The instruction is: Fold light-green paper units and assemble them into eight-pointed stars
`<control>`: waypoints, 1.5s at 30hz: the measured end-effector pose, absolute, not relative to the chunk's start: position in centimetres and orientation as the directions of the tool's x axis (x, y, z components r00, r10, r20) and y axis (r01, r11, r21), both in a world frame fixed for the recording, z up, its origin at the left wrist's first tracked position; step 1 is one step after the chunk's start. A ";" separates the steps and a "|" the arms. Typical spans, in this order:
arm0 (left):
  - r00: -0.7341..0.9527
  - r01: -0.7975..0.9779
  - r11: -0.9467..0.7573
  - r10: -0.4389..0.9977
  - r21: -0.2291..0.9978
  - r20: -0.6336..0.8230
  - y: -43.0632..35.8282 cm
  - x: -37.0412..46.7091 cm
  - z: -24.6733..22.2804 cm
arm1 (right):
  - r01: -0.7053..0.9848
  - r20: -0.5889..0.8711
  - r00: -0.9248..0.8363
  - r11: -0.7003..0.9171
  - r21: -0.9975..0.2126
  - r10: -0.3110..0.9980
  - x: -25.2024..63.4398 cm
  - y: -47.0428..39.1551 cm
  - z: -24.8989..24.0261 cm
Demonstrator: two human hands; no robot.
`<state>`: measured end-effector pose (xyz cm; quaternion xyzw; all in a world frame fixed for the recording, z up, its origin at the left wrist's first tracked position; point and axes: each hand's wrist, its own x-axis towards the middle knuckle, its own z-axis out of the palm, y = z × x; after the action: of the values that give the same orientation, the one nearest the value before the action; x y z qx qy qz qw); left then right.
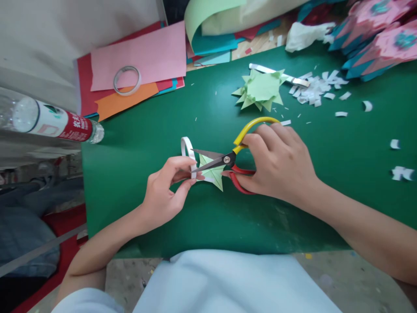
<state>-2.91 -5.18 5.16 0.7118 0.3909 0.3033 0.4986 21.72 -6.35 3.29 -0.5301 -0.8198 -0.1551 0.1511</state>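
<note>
My left hand (169, 189) pinches a roll of white tape (186, 148) standing on edge, with a small pointed light-green folded paper (213, 172) just beside its fingertips. In my right hand (282, 158) are scissors (227, 160) with one yellow and one red handle. Their blades are parted and reach left over the green paper to the tape roll's edge. A larger light-green paper star (263, 87) lies further back on the table.
The green table (137, 152) bears white scraps (314, 89) and a metal strip (299, 81) at the back right, beside pink-and-blue paper flowers (394, 43). Coloured sheets (146, 54) with another tape roll (114, 82) lie back left, near a plastic bottle (48, 119).
</note>
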 end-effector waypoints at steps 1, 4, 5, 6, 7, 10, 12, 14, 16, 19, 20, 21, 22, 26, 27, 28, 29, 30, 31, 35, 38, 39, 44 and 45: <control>0.516 0.260 -0.232 0.854 0.937 0.068 -5.2 -3.0 5.0 | 0.914 0.414 -0.396 0.394 0.093 0.820 21.7 -6.4 3.3; 0.530 0.275 -0.337 0.834 0.900 0.150 -5.2 -3.1 4.7 | 0.911 0.422 -0.401 0.403 0.090 0.813 21.6 -6.5 3.3; 0.537 0.277 -0.372 0.825 0.886 0.178 -5.2 -3.0 4.6 | 0.910 0.429 -0.402 0.404 0.090 0.809 21.6 -6.5 3.3; 0.541 0.278 -0.409 0.814 0.869 0.210 -5.1 -3.0 4.6 | 0.910 0.438 -0.402 0.406 0.090 0.804 21.6 -6.5 3.3; 0.543 0.281 -0.450 0.803 0.848 0.246 -5.0 -3.0 4.6 | 0.909 0.448 -0.402 0.406 0.091 0.799 21.6 -6.6 3.3; 0.537 0.299 -0.551 0.772 0.779 0.340 -4.8 -2.8 4.6 | 0.911 0.482 -0.396 0.402 0.096 0.782 21.5 -6.6 3.3; 0.525 0.323 -0.567 0.773 0.758 0.354 -4.8 -2.7 4.7 | 0.913 0.506 -0.389 0.395 0.102 0.770 21.5 -6.7 3.3; 0.518 0.339 -0.554 0.785 0.760 0.341 -4.9 -2.6 4.7 | 0.914 0.535 -0.385 0.390 0.110 0.752 21.5 -6.7 3.3; 0.509 0.343 -0.537 0.796 0.771 0.328 -4.9 -2.6 4.7 | 0.914 0.565 -0.384 0.387 0.121 0.730 21.5 -6.7 3.3; 0.499 0.331 -0.505 0.811 0.797 0.306 -4.9 -2.6 4.6 | 0.916 0.612 -0.380 0.372 0.147 0.694 21.4 -6.8 3.4; 0.496 0.329 -0.495 0.815 0.805 0.298 -4.9 -2.7 4.5 | 0.917 0.628 -0.379 0.368 0.156 0.680 21.4 -6.8 3.3; 0.493 0.327 -0.487 0.819 0.810 0.293 -4.9 -2.7 4.5 | 0.917 0.641 -0.379 0.364 0.163 0.667 21.3 -6.9 3.3; 0.488 0.328 -0.480 0.824 0.814 0.289 -4.9 -2.7 4.5 | 0.917 0.652 -0.380 0.362 0.170 0.656 21.3 -6.9 3.2; 0.458 0.332 -0.459 0.842 0.824 0.284 -4.9 -2.6 4.5 | 0.911 0.672 -0.396 0.361 0.200 0.626 21.3 -7.0 3.1; 0.464 0.329 -0.459 0.840 0.825 0.281 -4.9 -2.6 4.6 | 0.909 0.675 -0.401 0.360 0.210 0.619 21.4 -6.9 3.1; 0.479 0.328 -0.468 0.831 0.820 0.283 -4.9 -2.6 4.7 | 0.910 0.675 -0.402 0.351 0.221 0.618 21.7 -6.7 3.1; 0.500 0.333 -0.492 0.815 0.804 0.291 -4.8 -2.7 4.8 | 0.915 0.674 -0.397 0.330 0.233 0.623 22.0 -6.5 3.1; 0.528 0.352 -0.528 0.794 0.773 0.302 -4.7 -2.8 4.8 | 0.923 0.671 -0.381 0.298 0.241 0.636 22.3 -6.2 3.1; 0.560 0.387 -0.576 0.767 0.719 0.313 -4.5 -3.0 4.9 | 0.936 0.669 -0.353 0.255 0.244 0.654 22.7 -5.9 3.0; 0.663 0.613 -0.730 0.683 0.303 0.307 -2.5 -4.4 4.3 | 0.979 0.627 -0.193 0.110 0.169 0.755 23.8 -5.2 2.2; 0.644 0.698 -0.698 0.709 0.161 0.288 -0.8 -5.2 3.0 | 0.990 0.451 -0.138 0.128 0.053 0.882 23.7 -5.2 1.7; 0.634 0.698 -0.694 0.714 0.177 0.298 -0.3 -5.3 2.6 | 0.991 0.371 -0.127 0.136 0.003 0.920 23.6 -5.3 1.6; 0.593 0.602 -0.735 0.674 0.314 0.441 0.4 -4.6 2.0 | 0.980 0.142 -0.081 0.105 -0.170 0.987 23.3 -5.2 1.7; 0.588 0.565 -0.747 0.662 0.350 0.465 0.2 -4.4 2.2 | 0.976 0.129 -0.088 0.111 -0.186 0.988 23.3 -5.0 1.7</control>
<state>-4.36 0.24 2.21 0.8872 0.3457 0.2942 0.0827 23.33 -5.03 1.71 -0.6662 -0.7370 0.0260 0.1109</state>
